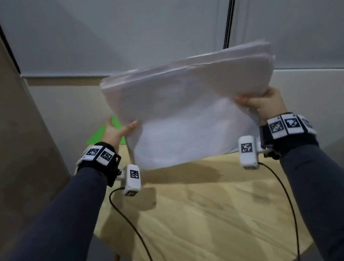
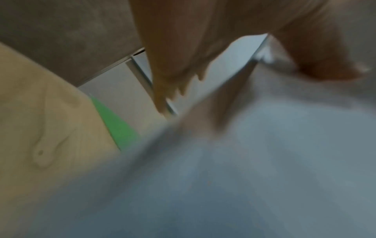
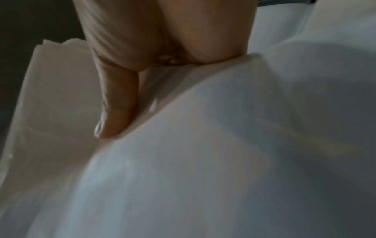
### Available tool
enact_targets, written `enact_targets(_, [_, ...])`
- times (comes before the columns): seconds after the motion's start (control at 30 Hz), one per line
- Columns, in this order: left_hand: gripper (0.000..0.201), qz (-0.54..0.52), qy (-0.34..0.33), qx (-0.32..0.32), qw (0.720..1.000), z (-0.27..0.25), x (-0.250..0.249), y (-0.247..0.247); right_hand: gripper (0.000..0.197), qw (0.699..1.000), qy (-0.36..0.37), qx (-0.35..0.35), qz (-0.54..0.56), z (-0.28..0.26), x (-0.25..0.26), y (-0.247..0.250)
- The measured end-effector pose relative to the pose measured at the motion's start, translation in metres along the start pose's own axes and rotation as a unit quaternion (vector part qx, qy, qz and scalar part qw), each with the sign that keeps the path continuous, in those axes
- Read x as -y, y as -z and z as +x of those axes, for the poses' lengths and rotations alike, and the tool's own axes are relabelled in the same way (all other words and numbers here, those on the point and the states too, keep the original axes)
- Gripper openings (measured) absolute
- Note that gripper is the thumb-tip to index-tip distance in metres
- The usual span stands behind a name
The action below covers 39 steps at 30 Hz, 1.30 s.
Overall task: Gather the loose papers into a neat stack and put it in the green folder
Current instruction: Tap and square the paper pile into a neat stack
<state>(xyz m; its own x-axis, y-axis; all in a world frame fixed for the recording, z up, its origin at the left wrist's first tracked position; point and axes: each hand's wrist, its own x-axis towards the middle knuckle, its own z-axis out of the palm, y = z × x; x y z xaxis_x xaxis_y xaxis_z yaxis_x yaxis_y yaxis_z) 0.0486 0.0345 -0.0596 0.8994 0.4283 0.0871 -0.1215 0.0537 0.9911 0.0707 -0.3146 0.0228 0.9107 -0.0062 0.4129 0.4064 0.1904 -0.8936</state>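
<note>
Both hands grip the paper stack [image 1: 188, 111], which hides most of the green folder [image 1: 103, 134].

Thin matt white paper stack [image 1: 187, 107], slightly crumpled, pale smooth wood-grain table [image 1: 208, 212], bright green smooth folder [image 1: 99, 134], dark cloth sleeves [image 1: 57, 240]

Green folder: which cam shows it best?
Left wrist view: the green folder shows as a clear strip on the table past the paper stack. The head view has a smaller patch partly behind the left hand. The right wrist view shows only paper.
</note>
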Motion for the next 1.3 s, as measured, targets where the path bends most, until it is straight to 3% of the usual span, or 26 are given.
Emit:
enact_targets(0.07, [0.051,-0.023,-0.014,0.079,0.996,-0.002,-0.009,-0.004,0.058,0.999,-0.026,-0.014,0.034,0.0,-0.017,0.004])
enact_targets(0.13, [0.032,-0.008,-0.017,0.11,0.994,-0.007,-0.021,-0.008,0.061,0.998,-0.037,-0.046,0.003,0.0,-0.034,0.009])
enact_targets(0.2, [0.024,0.021,-0.04,0.072,0.996,-0.009,-0.028,-0.015,0.046,0.994,-0.046,-0.084,-0.055,-0.006,-0.045,0.007])
enact_targets(0.27, [0.018,0.036,-0.079,0.031,0.996,-0.012,-0.032,-0.028,0.045,0.988,-0.057,-0.104,-0.104,-0.01,-0.055,0.0])
enact_targets(0.33, [0.018,0.036,-0.107,0.012,0.993,-0.02,-0.032,-0.04,0.043,0.983,-0.046,-0.132,-0.117,-0.017,-0.063,-0.01])
enact_targets(0.43, [0.019,0.019,-0.097,0.027,0.995,-0.023,-0.022,-0.033,0.033,0.983,-0.05,-0.148,-0.092,-0.027,-0.07,-0.012])
enact_targets(0.57, [0.035,0.038,-0.026,0.137,0.989,-0.021,0.008,0.0,0.035,0.981,-0.128,-0.045,-0.142,-0.039,-0.086,0.014])
enact_targets(0.67, [0.024,0.057,-0.03,0.102,0.993,-0.018,0.017,0.002,0.043,0.974,-0.145,-0.041,-0.17,-0.038,-0.09,0.017])
enact_targets(0.87, [0.024,0.013,-0.085,0.085,0.993,-0.014,-0.001,-0.005,0.036,0.984,-0.123,-0.077,-0.106,-0.03,-0.084,0.013])
enact_targets(0.93, [0.047,0.003,-0.088,0.093,0.992,-0.017,-0.002,0.004,0.052,0.987,-0.131,-0.054,-0.075,-0.033,-0.085,0.017])
enact_targets(1.0, [0.071,-0.002,-0.095,0.109,0.989,-0.021,-0.001,0.009,0.05,0.989,-0.133,-0.025,-0.062,-0.036,-0.085,0.016])
enact_targets(1.1, [0.08,-0.017,-0.096,0.107,0.989,-0.024,-0.001,0.009,0.048,0.99,-0.121,-0.004,-0.069,-0.036,-0.083,0.011])
enact_targets(1.2, [0.067,0.003,-0.104,0.096,0.99,-0.023,-0.003,0.01,0.063,0.989,-0.115,-0.045,-0.081,-0.033,-0.081,0.008])
enact_targets(1.3, [0.042,0.018,-0.089,0.068,0.994,-0.023,-0.007,0.003,0.044,0.987,-0.092,-0.06,-0.119,-0.031,-0.076,0.002])
